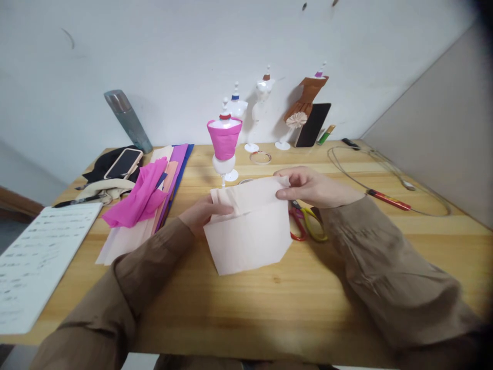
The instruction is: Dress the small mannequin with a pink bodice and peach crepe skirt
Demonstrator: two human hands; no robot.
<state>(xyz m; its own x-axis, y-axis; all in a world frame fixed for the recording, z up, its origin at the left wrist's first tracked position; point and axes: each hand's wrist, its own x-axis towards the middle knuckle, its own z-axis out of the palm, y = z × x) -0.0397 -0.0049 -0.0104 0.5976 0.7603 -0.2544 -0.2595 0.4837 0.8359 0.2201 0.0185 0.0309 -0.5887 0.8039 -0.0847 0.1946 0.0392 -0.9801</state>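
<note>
A folded sheet of pale pink crepe paper [250, 241] hangs between my two hands over the table. Its upper flap is folded over, with small pleats at the left. My left hand [202, 210] grips the left edge, thumb on top of the pleats and fingers hidden behind. At the upper right corner, my right hand [304, 186] pinches the sheet between thumb and fingers. Just behind the sheet stands a small white dress form [223, 164] wrapped in a bright pink top [224, 140]. Scissors [308, 223] with red and yellow handles lie partly hidden under my right hand.
Coloured paper strips [179, 169] and crumpled pink paper [138, 198] lie left, near a phone [123, 163], spray bottle [129, 121] and notebook [46, 257]. Along the wall stand more dress forms [265, 90], one in a brown dress [309, 92]. A cable [350, 172] loops at right.
</note>
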